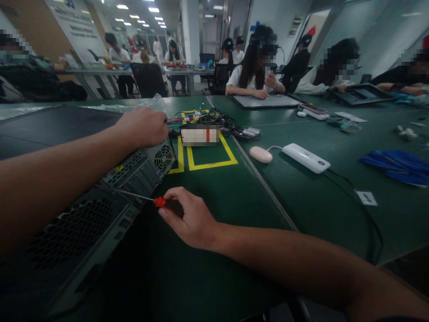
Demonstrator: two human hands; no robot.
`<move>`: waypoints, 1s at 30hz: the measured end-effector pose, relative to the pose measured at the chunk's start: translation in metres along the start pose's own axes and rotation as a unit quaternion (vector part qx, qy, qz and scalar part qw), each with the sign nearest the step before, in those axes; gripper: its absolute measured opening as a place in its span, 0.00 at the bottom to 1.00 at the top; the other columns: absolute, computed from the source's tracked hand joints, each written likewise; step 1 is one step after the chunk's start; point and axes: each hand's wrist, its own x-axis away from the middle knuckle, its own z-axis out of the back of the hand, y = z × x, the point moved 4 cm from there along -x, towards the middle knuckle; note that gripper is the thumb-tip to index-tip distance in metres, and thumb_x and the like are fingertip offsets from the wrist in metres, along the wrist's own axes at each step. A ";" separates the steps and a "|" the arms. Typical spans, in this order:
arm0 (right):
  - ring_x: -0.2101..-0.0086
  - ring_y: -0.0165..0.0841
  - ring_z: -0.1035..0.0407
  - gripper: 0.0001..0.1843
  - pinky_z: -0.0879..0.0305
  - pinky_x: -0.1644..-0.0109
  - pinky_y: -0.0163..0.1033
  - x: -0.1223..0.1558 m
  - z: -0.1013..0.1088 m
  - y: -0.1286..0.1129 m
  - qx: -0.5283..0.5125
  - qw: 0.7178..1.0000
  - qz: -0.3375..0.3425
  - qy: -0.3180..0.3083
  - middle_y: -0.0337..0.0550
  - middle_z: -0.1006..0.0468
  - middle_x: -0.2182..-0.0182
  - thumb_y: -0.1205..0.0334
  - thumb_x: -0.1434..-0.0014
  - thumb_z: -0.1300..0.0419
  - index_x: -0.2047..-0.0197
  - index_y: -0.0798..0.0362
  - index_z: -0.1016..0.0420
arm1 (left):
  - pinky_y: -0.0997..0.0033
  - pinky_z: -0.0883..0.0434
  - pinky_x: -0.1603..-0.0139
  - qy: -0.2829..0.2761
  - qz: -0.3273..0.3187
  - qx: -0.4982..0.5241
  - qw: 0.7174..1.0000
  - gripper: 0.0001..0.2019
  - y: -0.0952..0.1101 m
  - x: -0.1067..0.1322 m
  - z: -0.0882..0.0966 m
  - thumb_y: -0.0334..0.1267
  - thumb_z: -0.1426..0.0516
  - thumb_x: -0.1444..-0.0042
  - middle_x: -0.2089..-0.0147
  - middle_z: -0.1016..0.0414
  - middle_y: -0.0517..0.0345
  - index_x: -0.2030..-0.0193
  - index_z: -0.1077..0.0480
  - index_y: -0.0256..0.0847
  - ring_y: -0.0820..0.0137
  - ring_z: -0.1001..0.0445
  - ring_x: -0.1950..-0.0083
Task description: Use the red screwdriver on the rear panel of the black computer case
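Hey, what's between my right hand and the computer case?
In the head view, only the screwdriver: its thin shaft runs from the right hand to the rear panel of the case, above bare green mat.

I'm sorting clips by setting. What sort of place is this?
Probably an electronics repair or training workroom: green-matted tables, a desktop computer case under the left hand, a red-handled screwdriver in the right hand, and a tangle of cables.
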 end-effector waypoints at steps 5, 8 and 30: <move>0.62 0.34 0.26 0.12 0.26 0.56 0.41 0.000 0.001 -0.003 0.008 1.000 0.002 -0.001 0.43 0.21 0.56 0.54 0.28 0.39 0.47 0.50 0.30 | 0.47 0.24 0.45 0.000 -0.001 -0.009 1.000 0.28 0.001 0.001 0.001 0.45 0.56 0.32 0.47 0.19 0.35 0.41 0.22 0.35 0.46 0.20 0.46; 0.63 0.33 0.26 0.12 0.26 0.56 0.41 0.000 0.001 -0.004 0.006 1.000 0.003 0.003 0.43 0.21 0.56 0.54 0.28 0.39 0.47 0.50 0.30 | 0.44 0.25 0.43 -0.004 0.005 0.010 1.000 0.28 0.000 0.001 0.000 0.46 0.56 0.33 0.45 0.20 0.32 0.40 0.22 0.33 0.43 0.20 0.44; 0.60 0.34 0.26 0.15 0.27 0.52 0.41 -0.003 0.007 -0.008 0.060 0.998 0.015 0.021 0.44 0.22 0.60 0.51 0.22 0.45 0.48 0.52 0.22 | 0.47 0.26 0.42 0.001 0.007 0.014 1.000 0.28 0.001 0.002 0.001 0.47 0.56 0.32 0.45 0.20 0.33 0.42 0.22 0.34 0.46 0.21 0.44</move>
